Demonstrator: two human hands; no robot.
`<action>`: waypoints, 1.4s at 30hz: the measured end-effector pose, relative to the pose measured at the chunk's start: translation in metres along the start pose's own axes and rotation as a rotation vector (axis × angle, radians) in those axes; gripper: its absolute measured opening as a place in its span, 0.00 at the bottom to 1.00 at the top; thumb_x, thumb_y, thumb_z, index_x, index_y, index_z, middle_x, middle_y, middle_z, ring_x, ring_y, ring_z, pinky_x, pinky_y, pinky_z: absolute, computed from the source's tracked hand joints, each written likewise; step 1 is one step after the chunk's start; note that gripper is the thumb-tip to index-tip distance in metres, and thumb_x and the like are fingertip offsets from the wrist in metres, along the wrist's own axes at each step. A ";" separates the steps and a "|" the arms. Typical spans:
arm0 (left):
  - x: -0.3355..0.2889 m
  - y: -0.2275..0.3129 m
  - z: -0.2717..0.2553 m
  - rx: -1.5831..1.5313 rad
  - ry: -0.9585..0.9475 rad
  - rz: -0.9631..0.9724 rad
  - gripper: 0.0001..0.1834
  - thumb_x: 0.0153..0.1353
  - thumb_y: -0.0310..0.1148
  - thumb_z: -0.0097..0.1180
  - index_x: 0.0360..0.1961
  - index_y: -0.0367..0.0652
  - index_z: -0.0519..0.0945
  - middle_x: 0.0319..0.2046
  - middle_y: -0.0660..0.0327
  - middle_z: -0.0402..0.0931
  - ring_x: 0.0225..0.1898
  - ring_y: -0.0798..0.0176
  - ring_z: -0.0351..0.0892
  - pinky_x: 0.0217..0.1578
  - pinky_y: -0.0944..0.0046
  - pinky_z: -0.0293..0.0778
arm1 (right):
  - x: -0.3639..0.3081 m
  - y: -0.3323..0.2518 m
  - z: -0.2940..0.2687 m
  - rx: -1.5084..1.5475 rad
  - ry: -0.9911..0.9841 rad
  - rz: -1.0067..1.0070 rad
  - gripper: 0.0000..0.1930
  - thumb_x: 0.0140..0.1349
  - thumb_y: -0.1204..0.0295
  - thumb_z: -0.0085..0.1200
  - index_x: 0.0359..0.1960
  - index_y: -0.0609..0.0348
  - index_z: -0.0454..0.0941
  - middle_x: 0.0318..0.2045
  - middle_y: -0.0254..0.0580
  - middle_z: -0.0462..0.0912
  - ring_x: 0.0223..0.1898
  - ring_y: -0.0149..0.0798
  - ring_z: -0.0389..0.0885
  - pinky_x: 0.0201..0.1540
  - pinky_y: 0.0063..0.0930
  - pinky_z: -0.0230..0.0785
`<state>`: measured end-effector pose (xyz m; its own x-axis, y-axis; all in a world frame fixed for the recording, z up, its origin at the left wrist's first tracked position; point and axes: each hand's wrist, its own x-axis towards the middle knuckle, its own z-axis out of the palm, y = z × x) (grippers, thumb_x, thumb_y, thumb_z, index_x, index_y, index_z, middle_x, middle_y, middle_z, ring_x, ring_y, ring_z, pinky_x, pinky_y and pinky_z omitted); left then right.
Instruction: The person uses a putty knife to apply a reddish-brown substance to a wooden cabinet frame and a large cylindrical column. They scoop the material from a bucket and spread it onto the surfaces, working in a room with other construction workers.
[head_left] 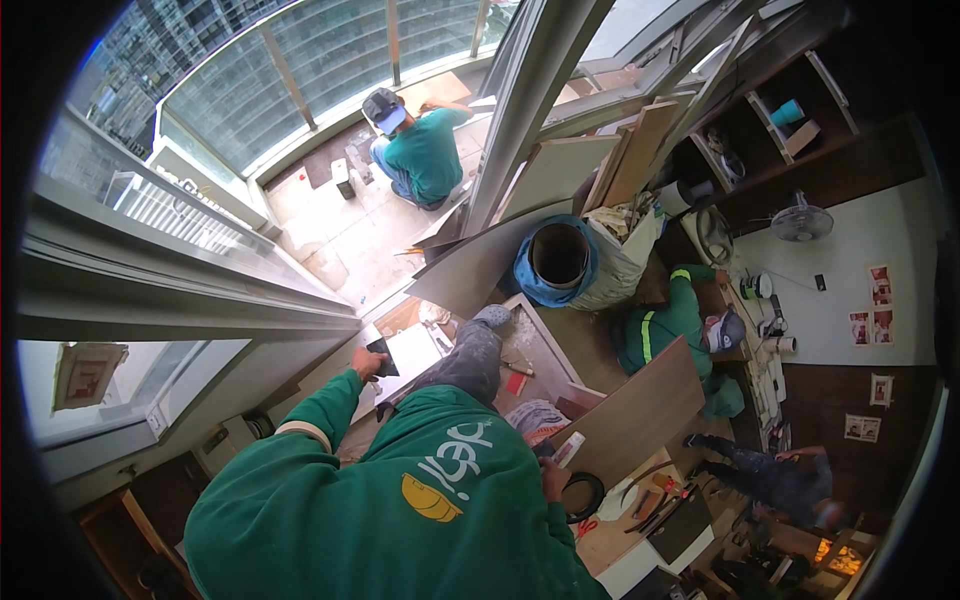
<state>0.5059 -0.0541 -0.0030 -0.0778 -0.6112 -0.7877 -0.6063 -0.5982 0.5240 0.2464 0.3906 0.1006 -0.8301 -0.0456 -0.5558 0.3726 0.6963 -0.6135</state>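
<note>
The largest thing in view is the curved balcony railing of clear glass (340, 55) with metal posts, seen past pale window frames (545, 95). The person's bulky green long-sleeved top (370, 510) fills the lower middle, and one leg in dusty dark-grey trousers (462, 362) stretches ahead of it. Beside the right arm, a broad brown wood-grained panel (635, 415) stands tilted. Three co-workers are nearby: a crouching person in a teal shirt (425, 158) on the balcony, a person in green with yellow bands (660, 335) near the cluttered counter, and a person in dark clothes (775, 480) farther right.

A round blue-rimmed container (558, 255) stands beyond the foot. A flat white rectangular board (415, 350) lies just beside the left hand (368, 362), whose fingers are closed on one edge of a small dark flat rectangular piece (384, 357) (its exact kind is unclear), held at the board's near side. The right hand (553, 480) is at the lower end of a white oblong piece (569, 449); I cannot tell how far its fingers close. Just beside it are a black ring-shaped coil (584, 498) and, smallest, a red-handled tool (587, 527).
</note>
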 end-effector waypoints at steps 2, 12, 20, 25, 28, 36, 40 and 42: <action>-0.008 0.010 -0.001 -0.017 -0.011 -0.014 0.16 0.50 0.32 0.67 0.29 0.25 0.79 0.24 0.49 0.80 0.21 0.53 0.82 0.15 0.55 0.76 | 0.001 0.002 0.000 -0.015 -0.002 -0.004 0.18 0.44 0.64 0.62 0.23 0.71 0.77 0.20 0.49 0.79 0.25 0.35 0.78 0.32 0.35 0.72; -0.003 0.015 -0.001 -0.012 -0.031 -0.010 0.17 0.50 0.32 0.67 0.31 0.25 0.79 0.25 0.49 0.80 0.21 0.53 0.82 0.15 0.55 0.76 | -0.014 -0.018 -0.001 -0.021 0.014 0.006 0.23 0.42 0.63 0.62 0.25 0.79 0.77 0.22 0.48 0.80 0.24 0.37 0.77 0.29 0.37 0.69; -0.016 0.022 -0.002 0.024 -0.011 -0.034 0.17 0.50 0.32 0.68 0.30 0.25 0.79 0.25 0.49 0.80 0.21 0.53 0.82 0.15 0.55 0.77 | 0.002 0.018 -0.001 -0.150 -0.011 -0.038 0.26 0.41 0.60 0.63 0.26 0.80 0.78 0.22 0.55 0.81 0.25 0.40 0.79 0.30 0.39 0.70; -0.019 0.020 -0.002 0.030 0.003 -0.045 0.17 0.49 0.32 0.69 0.28 0.26 0.79 0.24 0.49 0.80 0.22 0.53 0.82 0.17 0.54 0.76 | -0.003 0.009 0.000 -0.141 -0.007 -0.023 0.26 0.41 0.60 0.63 0.27 0.81 0.78 0.22 0.55 0.81 0.25 0.41 0.79 0.31 0.40 0.70; 0.016 -0.019 -0.004 0.090 0.023 0.015 0.17 0.48 0.32 0.69 0.28 0.26 0.79 0.24 0.49 0.80 0.22 0.53 0.82 0.18 0.54 0.75 | 0.004 0.021 -0.001 -0.168 -0.040 -0.073 0.26 0.41 0.60 0.63 0.27 0.81 0.78 0.22 0.54 0.81 0.25 0.41 0.80 0.31 0.40 0.70; -0.008 0.009 0.000 0.078 -0.003 -0.018 0.18 0.50 0.33 0.69 0.28 0.25 0.78 0.25 0.48 0.80 0.22 0.52 0.82 0.18 0.54 0.77 | -0.004 0.005 0.007 -0.053 0.058 0.099 0.25 0.40 0.62 0.64 0.28 0.81 0.78 0.24 0.55 0.82 0.26 0.40 0.80 0.31 0.38 0.71; -0.009 0.009 -0.001 0.052 -0.036 -0.035 0.18 0.51 0.33 0.68 0.30 0.25 0.77 0.26 0.48 0.80 0.23 0.51 0.82 0.18 0.52 0.78 | -0.007 0.006 0.006 -0.025 0.063 0.102 0.24 0.40 0.63 0.65 0.27 0.80 0.78 0.24 0.55 0.81 0.26 0.39 0.79 0.31 0.37 0.71; -0.010 0.010 0.002 0.011 -0.034 -0.048 0.18 0.51 0.32 0.68 0.30 0.25 0.77 0.26 0.48 0.80 0.23 0.51 0.82 0.18 0.52 0.78 | -0.006 0.003 0.005 -0.079 0.047 0.093 0.24 0.40 0.63 0.65 0.27 0.80 0.78 0.23 0.55 0.81 0.26 0.39 0.79 0.32 0.37 0.71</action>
<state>0.4993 -0.0526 0.0098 -0.0748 -0.5638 -0.8225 -0.6186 -0.6207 0.4818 0.2541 0.3899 0.0993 -0.8128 0.0538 -0.5800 0.4161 0.7504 -0.5136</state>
